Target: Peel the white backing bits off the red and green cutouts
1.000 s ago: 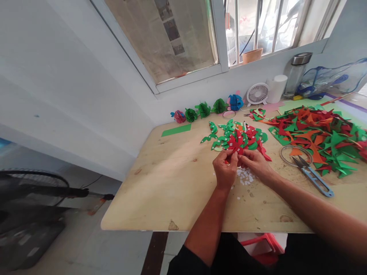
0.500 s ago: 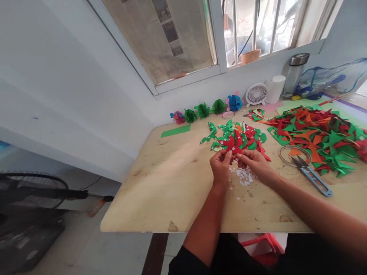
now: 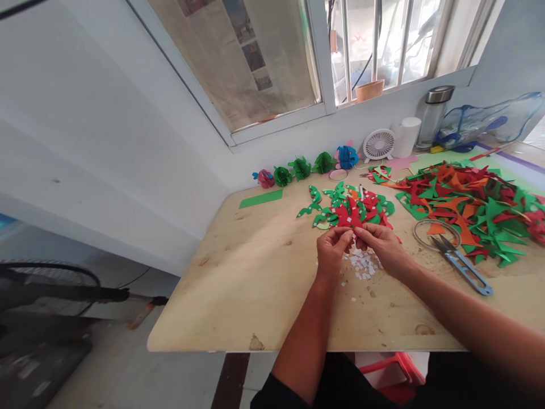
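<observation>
Fingertips nearly together, my left hand [image 3: 334,245] and my right hand [image 3: 380,243] both pinch a red paper cutout [image 3: 349,219] that bears small white squares. Its lower part is hidden by the fingers. Just beyond it lies a pile of green cutouts [image 3: 339,192] and red ones with white squares on them. Loose white paper squares [image 3: 364,264] are scattered on the wooden table [image 3: 238,284] under and beside my right hand.
Blue-handled snips [image 3: 466,268] lie near a metal ring [image 3: 419,241], beside a heap of red, orange and green scraps [image 3: 494,210]. Along the wall stand folded paper figures [image 3: 301,168], a small white fan [image 3: 378,145] and a glass bottle [image 3: 434,119].
Both hands have come slightly closer together on the red cutout, and my left hand has shifted a little to the right. The camera view has tilted slightly.
</observation>
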`<state>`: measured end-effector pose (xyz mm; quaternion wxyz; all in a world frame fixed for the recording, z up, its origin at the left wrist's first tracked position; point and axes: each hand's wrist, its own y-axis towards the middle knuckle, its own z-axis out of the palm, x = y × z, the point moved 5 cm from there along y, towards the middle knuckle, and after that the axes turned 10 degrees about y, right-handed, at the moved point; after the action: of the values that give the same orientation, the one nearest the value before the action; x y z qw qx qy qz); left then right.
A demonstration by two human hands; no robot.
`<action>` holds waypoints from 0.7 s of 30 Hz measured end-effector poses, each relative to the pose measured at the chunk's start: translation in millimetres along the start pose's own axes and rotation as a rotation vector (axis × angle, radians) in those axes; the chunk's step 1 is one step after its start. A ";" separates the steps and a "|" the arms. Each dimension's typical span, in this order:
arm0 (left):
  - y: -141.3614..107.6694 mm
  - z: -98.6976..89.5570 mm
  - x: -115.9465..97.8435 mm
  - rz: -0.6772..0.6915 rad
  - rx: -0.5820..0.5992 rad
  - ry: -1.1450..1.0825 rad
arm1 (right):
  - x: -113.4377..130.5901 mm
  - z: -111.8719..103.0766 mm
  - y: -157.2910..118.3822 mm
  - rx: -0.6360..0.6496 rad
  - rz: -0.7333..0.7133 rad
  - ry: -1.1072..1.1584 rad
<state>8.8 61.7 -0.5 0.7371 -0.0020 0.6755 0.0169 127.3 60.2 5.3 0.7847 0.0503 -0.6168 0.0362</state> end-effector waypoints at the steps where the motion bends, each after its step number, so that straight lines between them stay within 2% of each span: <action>1: 0.1 0.3 0.0 0.006 0.005 0.015 | 0.5 -0.1 0.1 -0.004 -0.006 0.004; 7: -1.1 -1.1 -2.4 0.070 -0.024 0.075 | 1.4 1.1 -0.2 -0.010 0.001 0.003; 13: -0.8 -2.7 -3.0 0.064 -0.076 0.072 | -2.4 0.1 0.9 -0.001 -0.031 -0.045; 21: -0.5 -1.3 1.7 0.063 -0.028 0.166 | 10.7 -8.9 -0.2 -0.154 -0.087 -0.167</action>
<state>7.7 61.2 -2.3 0.6776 0.0076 0.7338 0.0495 138.5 61.0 13.7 0.7330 0.0194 -0.6782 -0.0499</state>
